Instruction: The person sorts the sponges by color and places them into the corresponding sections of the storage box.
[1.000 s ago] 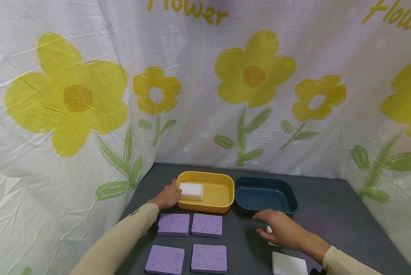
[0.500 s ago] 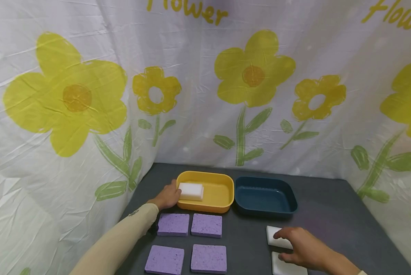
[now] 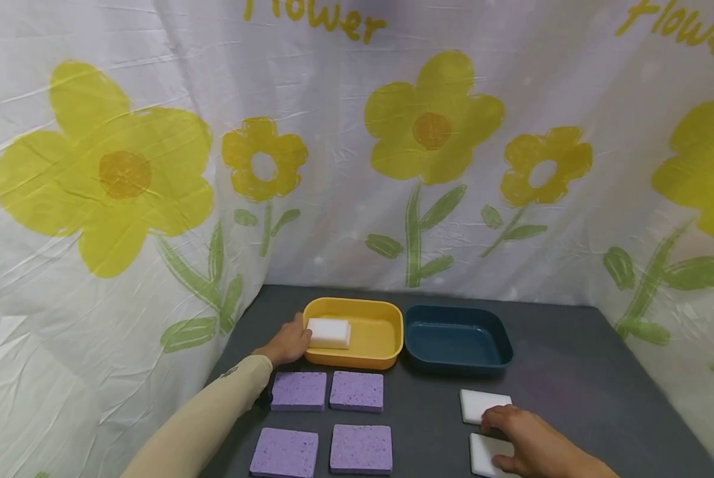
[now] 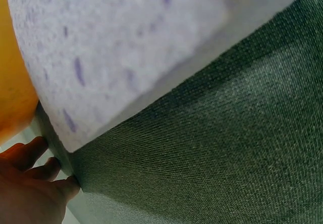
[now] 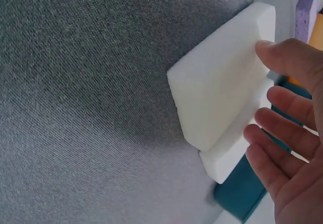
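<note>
My left hand [image 3: 286, 342] rests at the left end of a yellow plastic tub [image 3: 373, 332], its fingers relaxed at the side and rim. Inside that tub lies a white sponge [image 3: 328, 333], close to the hand. My right hand [image 3: 530, 438] reaches over the nearer of two white sponges [image 3: 487, 455] on the table. In the right wrist view its thumb overlaps that sponge's edge, while the other fingers spread loosely beside it, gripping nothing. The second white sponge [image 3: 479, 403] lies just beyond, near the fingertips.
A dark blue tub [image 3: 457, 364] stands right of the yellow one. Purple speckled sponges lie in two rows before the yellow tub, including one at the back left [image 3: 299, 390] and one at the front right [image 3: 361, 450]. A flower-printed curtain [image 3: 327, 232] closes off the back and sides.
My right hand has moved right and toward me, from in front of the blue tub to above the nearer white sponge. The left hand stays at the yellow tub. The head view has shifted slightly.
</note>
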`<state>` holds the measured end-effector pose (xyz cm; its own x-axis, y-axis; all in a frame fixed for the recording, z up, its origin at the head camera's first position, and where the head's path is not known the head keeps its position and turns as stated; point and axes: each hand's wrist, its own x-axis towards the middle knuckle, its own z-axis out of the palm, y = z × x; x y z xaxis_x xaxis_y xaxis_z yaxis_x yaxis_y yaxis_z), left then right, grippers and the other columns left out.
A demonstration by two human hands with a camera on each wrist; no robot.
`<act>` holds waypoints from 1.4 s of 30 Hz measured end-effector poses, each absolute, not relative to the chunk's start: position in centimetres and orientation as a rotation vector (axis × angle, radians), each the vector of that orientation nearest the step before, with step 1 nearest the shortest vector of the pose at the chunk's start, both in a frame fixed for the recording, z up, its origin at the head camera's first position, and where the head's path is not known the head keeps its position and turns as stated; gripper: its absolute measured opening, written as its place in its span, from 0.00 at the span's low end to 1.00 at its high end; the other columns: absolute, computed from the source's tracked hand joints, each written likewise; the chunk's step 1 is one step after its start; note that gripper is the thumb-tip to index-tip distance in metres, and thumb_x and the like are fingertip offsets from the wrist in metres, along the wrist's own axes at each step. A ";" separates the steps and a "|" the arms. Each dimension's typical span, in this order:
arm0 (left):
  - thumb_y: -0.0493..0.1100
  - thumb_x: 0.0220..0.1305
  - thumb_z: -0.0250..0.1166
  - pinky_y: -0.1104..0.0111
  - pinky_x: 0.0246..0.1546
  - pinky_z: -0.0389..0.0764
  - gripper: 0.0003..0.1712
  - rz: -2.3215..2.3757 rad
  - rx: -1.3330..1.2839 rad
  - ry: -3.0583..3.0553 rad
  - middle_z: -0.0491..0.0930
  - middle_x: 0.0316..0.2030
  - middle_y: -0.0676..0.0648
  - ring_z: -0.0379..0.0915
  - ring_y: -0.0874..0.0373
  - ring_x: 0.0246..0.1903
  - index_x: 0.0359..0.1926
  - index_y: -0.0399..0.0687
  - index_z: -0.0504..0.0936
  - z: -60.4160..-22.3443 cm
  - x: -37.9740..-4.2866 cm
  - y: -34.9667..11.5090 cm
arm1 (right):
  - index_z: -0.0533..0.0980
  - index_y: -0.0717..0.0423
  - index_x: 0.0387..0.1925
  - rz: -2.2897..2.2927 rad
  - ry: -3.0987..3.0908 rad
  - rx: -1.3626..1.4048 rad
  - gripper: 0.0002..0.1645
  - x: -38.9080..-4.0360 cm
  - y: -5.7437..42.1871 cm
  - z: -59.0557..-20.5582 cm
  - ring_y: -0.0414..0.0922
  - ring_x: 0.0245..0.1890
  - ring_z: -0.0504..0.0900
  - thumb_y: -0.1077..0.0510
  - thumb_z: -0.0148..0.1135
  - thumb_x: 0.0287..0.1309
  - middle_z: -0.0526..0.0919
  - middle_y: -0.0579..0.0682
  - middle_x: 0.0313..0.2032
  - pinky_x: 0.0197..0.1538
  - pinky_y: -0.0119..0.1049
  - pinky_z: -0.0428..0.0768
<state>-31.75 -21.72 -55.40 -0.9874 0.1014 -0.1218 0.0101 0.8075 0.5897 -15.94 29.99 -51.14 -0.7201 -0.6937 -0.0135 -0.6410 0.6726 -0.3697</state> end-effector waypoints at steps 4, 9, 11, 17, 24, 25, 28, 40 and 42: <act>0.44 0.82 0.48 0.42 0.62 0.78 0.27 0.923 0.087 2.845 0.80 0.52 0.34 0.78 0.44 0.51 0.71 0.30 0.62 -55.4 -31.6 -21.6 | 0.86 0.46 0.47 -0.462 2.748 -1.055 0.20 -15.8 30.0 -51.2 0.35 0.47 0.84 0.50 0.85 0.54 0.88 0.41 0.49 0.53 0.45 0.88; 0.45 0.82 0.48 0.41 0.63 0.78 0.28 0.940 0.080 2.825 0.80 0.53 0.34 0.78 0.44 0.50 0.72 0.29 0.61 -55.4 -31.5 -21.6 | 0.87 0.46 0.47 -0.435 2.751 -1.037 0.19 -15.5 30.1 -51.2 0.39 0.50 0.85 0.49 0.85 0.56 0.88 0.45 0.52 0.55 0.48 0.88; 0.45 0.82 0.48 0.41 0.63 0.78 0.28 0.940 0.080 2.824 0.80 0.53 0.34 0.78 0.44 0.50 0.72 0.29 0.61 -55.4 -31.6 -21.7 | 0.87 0.46 0.46 -0.441 2.753 -1.053 0.19 -15.5 30.1 -51.2 0.39 0.49 0.85 0.49 0.84 0.56 0.88 0.45 0.51 0.51 0.44 0.88; 0.45 0.83 0.49 0.42 0.62 0.78 0.28 0.946 0.066 2.816 0.79 0.51 0.35 0.77 0.45 0.48 0.73 0.30 0.60 -55.6 -31.7 -22.0 | 0.87 0.47 0.46 -0.435 2.793 -1.153 0.18 -15.4 30.0 -51.3 0.38 0.47 0.85 0.51 0.84 0.55 0.87 0.45 0.50 0.44 0.39 0.86; 0.45 0.83 0.48 0.43 0.61 0.78 0.27 0.944 0.077 2.808 0.79 0.51 0.36 0.76 0.46 0.48 0.72 0.31 0.60 -55.2 -31.5 -21.9 | 0.87 0.46 0.48 -0.496 2.668 -0.922 0.18 -15.2 29.9 -50.7 0.32 0.45 0.82 0.45 0.81 0.60 0.88 0.39 0.48 0.46 0.37 0.86; 0.45 0.83 0.48 0.43 0.62 0.78 0.28 0.940 0.077 2.809 0.79 0.51 0.35 0.76 0.45 0.48 0.72 0.30 0.60 -55.1 -31.4 -21.9 | 0.87 0.46 0.47 -0.499 2.653 -0.898 0.18 -15.2 29.8 -50.6 0.32 0.44 0.82 0.44 0.81 0.60 0.88 0.39 0.47 0.46 0.37 0.86; 0.45 0.83 0.48 0.42 0.63 0.78 0.28 0.939 0.073 2.802 0.79 0.53 0.35 0.76 0.45 0.49 0.73 0.30 0.60 -54.9 -31.5 -21.8 | 0.87 0.46 0.46 -0.510 2.624 -0.852 0.18 -15.1 29.8 -50.6 0.31 0.41 0.79 0.44 0.81 0.61 0.88 0.37 0.45 0.44 0.35 0.84; 0.46 0.83 0.48 0.43 0.62 0.79 0.30 0.956 0.064 2.787 0.79 0.52 0.36 0.76 0.46 0.48 0.75 0.31 0.59 -55.1 -31.6 -21.8 | 0.86 0.48 0.46 -0.529 2.575 -0.701 0.18 -15.0 29.0 -50.8 0.32 0.35 0.76 0.47 0.83 0.59 0.86 0.35 0.41 0.42 0.36 0.81; 0.45 0.83 0.48 0.43 0.62 0.79 0.30 0.959 0.069 2.790 0.79 0.52 0.36 0.76 0.46 0.48 0.74 0.31 0.59 -55.2 -31.6 -21.9 | 0.86 0.48 0.45 -0.512 2.587 -0.719 0.18 -15.0 28.8 -50.5 0.32 0.36 0.77 0.46 0.83 0.59 0.86 0.35 0.41 0.42 0.35 0.81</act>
